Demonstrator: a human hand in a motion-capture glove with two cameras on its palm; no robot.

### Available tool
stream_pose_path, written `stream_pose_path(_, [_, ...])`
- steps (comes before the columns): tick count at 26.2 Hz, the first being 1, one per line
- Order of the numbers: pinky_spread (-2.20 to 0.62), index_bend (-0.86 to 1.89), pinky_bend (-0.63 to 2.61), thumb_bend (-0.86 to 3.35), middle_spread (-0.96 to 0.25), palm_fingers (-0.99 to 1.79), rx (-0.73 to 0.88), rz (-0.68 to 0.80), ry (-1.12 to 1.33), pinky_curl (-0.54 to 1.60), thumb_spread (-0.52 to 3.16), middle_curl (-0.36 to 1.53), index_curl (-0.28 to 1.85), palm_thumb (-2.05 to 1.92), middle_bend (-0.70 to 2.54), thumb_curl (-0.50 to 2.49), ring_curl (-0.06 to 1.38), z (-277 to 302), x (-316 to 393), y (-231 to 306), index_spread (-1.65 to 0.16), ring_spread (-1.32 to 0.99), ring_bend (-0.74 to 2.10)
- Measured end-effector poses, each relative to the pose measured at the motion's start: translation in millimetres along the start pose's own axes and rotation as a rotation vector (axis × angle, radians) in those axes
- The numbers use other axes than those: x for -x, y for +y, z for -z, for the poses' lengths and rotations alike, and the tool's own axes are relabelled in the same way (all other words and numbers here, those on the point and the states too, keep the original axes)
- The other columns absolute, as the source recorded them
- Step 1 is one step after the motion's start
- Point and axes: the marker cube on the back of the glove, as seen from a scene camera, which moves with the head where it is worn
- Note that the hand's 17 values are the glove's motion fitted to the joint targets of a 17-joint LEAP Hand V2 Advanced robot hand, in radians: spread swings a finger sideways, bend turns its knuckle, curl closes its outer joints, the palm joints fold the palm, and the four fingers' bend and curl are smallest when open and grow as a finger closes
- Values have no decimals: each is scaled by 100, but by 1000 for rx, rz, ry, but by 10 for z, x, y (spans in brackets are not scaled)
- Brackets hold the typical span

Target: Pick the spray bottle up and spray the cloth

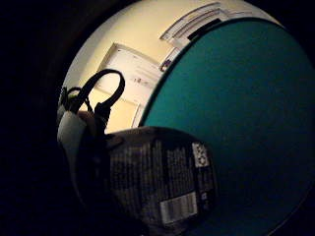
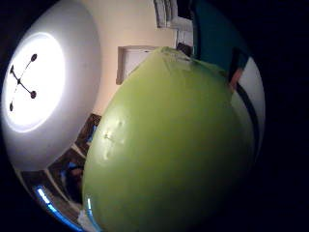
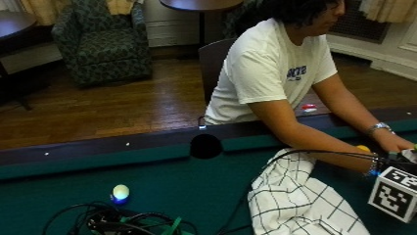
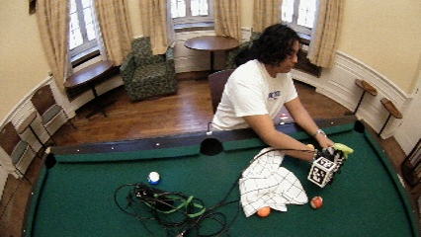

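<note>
The green body of the spray bottle (image 2: 169, 150) fills the thumb-side palm view, close against the palm. In the little-finger view its dark label (image 1: 162, 182) shows a barcode; the print is too small to read. Outside, the right hand (image 4: 329, 159) holds the bottle upright, grip curled round it, just beside the checked cloth (image 3: 300, 205) on the table (image 4: 99, 207).

Person (image 4: 253, 94) wore a white short-sleeved T-shirt with small dark blue chest lettering, illegible. Silver wristwatch (image 3: 379, 128) on the bare hand's wrist; what looked like a beaded bracelet (image 3: 374, 164) at the gloved wrist.
</note>
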Motion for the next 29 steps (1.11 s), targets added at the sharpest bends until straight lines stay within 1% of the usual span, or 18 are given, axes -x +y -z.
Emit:
stream_pose_path(2, [-27, 39, 40, -3, -21, 131, 33, -14, -14, 39, 25, 56, 63, 91, 72, 84, 48, 2, -24, 15, -28, -21, 70])
stream_pose_path(6, [-16, 38, 29, -3, -21, 119, 65, -31, -4, 36, 32, 55, 63, 92, 73, 84, 47, 28, -63, 57, -29, -20, 66])
stream_pose_path(8, [-11, 32, 23, -4, -21, 110, 77, -41, 19, 35, 38, 55, 61, 89, 72, 82, 46, 40, -82, 75, -29, -21, 65])
stream_pose_path(11, [-6, 23, 19, -5, -21, 105, 106, -60, 66, 34, 46, 53, 58, 87, 69, 79, 45, 51, -106, 114, -30, -20, 61])
stream_pose_path(16, [4, 18, 15, -5, -21, 93, 157, -89, 142, 32, 64, 49, 55, 82, 56, 74, 43, 156, -89, 227, -32, -18, 54])
stream_pose_path(19, [8, 15, 19, -5, -19, 76, 165, -95, 203, 33, 74, 45, 52, 77, 43, 70, 42, 246, -107, 322, -33, -16, 49])
stream_pose_path(25, [14, 13, 27, -5, -16, 58, 164, -86, 323, 34, 85, 39, 47, 69, 26, 61, 38, 486, -112, 511, -37, -15, 38])
stream_pose_path(29, [17, 12, 28, -5, -16, 49, 216, -68, 417, 35, 89, 37, 43, 65, 22, 57, 35, 693, -48, 691, -38, -16, 33])
